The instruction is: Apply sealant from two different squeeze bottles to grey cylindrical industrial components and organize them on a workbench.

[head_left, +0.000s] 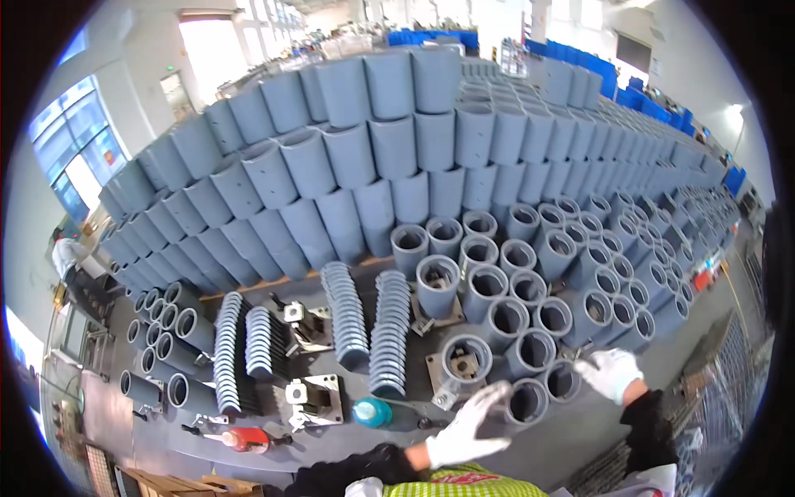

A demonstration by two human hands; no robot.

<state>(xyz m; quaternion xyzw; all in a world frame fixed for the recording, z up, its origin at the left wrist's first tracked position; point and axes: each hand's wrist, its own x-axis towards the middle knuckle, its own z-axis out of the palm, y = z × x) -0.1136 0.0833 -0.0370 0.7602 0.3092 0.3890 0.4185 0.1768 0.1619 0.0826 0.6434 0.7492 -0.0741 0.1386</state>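
My left hand (pixel 468 427), in a white glove, reaches out over the dark workbench with its fingers spread and nothing in it. Its fingertips are close to a grey tube (pixel 527 401) that stands upright at the front of a cluster of tubes. My right hand (pixel 611 371), also gloved in white, hovers to the right of a neighbouring upright tube (pixel 562 380) and holds nothing that I can see. A grey tube sits on a metal fixture plate (pixel 465 359) just beyond my left hand.
Tall stacks of grey tubes (pixel 373 141) fill the back. Rows of curved grey half-shells (pixel 389 331) lie on the bench beside metal jigs (pixel 319 398). A teal-capped bottle (pixel 373 412) and a red bottle (pixel 246 439) lie near the front edge.
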